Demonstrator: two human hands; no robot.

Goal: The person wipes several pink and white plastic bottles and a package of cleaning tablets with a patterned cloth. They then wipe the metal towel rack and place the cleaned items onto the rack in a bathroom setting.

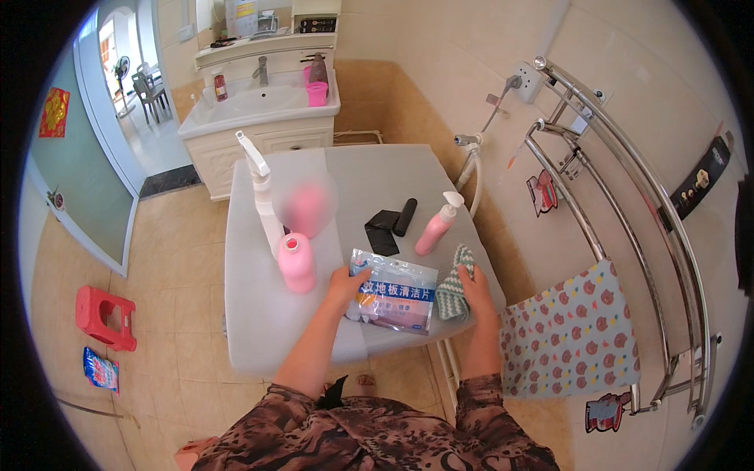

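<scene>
My left hand point(346, 287) grips the upper left edge of a plastic pouch point(396, 293) printed with writing, at the table's near edge. Just right of the pouch, my right hand point(477, 288) holds a green-and-white striped cloth point(454, 289), which is folded or bunched. Beyond the pouch lie a black roll of plastic bags point(405, 217), partly unrolled, and a pink pump bottle point(436, 226) with a white head. Left of my left hand is a pink bottle point(297, 263) with an uncapped neck. A white long-necked item point(263, 194) stands behind it, beside a blurred pink object point(307, 206).
The grey-covered table point(247, 329) fills the middle. A washbasin point(283, 91) stands beyond it. Chrome towel rails point(636, 147) with a bear-print cloth point(571, 335) are on the right wall. A red stool point(106, 318) and a blue packet point(101, 370) are on the left floor.
</scene>
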